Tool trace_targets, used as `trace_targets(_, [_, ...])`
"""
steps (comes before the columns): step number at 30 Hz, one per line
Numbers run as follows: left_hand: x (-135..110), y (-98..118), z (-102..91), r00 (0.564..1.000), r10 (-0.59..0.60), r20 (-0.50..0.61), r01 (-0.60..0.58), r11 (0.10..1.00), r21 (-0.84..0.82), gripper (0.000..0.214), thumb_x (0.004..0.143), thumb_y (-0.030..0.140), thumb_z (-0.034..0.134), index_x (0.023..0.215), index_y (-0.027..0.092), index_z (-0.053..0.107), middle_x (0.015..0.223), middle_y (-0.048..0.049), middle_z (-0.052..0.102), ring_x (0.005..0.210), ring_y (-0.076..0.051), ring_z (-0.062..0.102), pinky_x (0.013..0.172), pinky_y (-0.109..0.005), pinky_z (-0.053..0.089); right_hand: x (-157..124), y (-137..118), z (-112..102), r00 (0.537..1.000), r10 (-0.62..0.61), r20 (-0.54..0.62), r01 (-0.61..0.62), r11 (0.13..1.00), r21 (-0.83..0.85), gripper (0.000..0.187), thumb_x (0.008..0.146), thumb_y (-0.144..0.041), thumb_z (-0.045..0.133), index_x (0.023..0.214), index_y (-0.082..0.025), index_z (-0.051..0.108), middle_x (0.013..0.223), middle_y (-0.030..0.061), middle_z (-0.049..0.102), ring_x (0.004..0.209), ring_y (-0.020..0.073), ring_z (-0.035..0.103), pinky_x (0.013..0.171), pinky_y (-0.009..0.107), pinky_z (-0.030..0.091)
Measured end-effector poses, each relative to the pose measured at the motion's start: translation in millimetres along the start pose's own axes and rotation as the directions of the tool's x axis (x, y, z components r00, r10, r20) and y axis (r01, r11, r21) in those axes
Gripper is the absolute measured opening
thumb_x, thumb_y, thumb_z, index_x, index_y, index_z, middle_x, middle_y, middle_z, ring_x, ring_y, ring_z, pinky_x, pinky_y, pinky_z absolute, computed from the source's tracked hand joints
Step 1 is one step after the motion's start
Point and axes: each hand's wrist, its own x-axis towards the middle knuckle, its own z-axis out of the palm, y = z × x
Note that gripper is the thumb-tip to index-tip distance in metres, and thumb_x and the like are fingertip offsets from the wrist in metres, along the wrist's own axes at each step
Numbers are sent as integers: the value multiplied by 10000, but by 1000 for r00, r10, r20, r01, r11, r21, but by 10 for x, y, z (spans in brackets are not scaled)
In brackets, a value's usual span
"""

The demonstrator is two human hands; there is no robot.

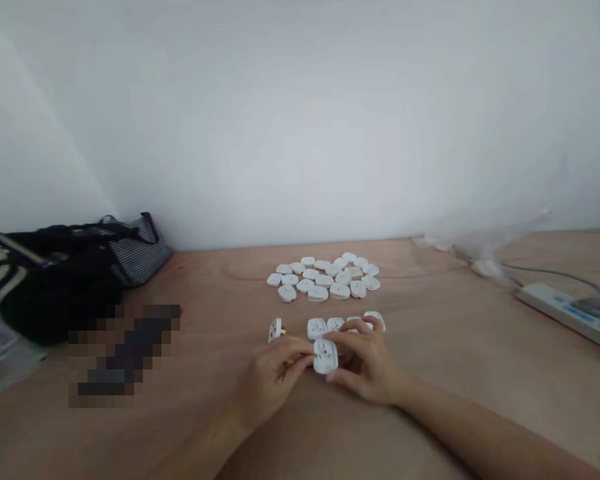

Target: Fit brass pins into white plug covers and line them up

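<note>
Between my two hands is a white plug adapter (325,357), its socket face turned up towards me. My left hand (273,370) is closed in a pinch at the adapter's left edge. On the other side my right hand (373,363) has its thumb and index finger at the adapter's edge, while its other fingers curl over the row behind. That row holds several more white adapters, partly covered by my right fingers; one adapter (317,327) shows fully. Beyond my left fingertips, another adapter (275,330) stands on its side with a brass pin pointing right.
A group of several white adapters (325,281) lies farther back on the wooden table (220,293). A black bag (65,267) and a pixelated dark object (130,350) are at left. A power strip (570,313) with a cable and clear plastic (480,247) are at right.
</note>
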Motion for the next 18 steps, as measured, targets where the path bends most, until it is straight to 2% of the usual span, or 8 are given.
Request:
trace_targets(9, [-12,-13,50,999,43,-10,-43,997,-60,88,840,175,595,809,181,677,757,-47,708,709,-162,665,666,-267,543,-7,-4,-19,1000,-20,2,20,1000,-22,492,735,-540,639,1145,-278,564,1005,47,668,1028,271,524,947,481,201])
trace_targets(18, [-5,-7,43,998,57,2,-56,995,-83,137,854,206,585,803,182,709,782,-66,730,725,-171,679,675,-275,555,-8,3,-33,999,-21,34,22,999,-28,494,745,-570,608,1142,-279,570,1042,59,654,1069,288,500,955,490,191])
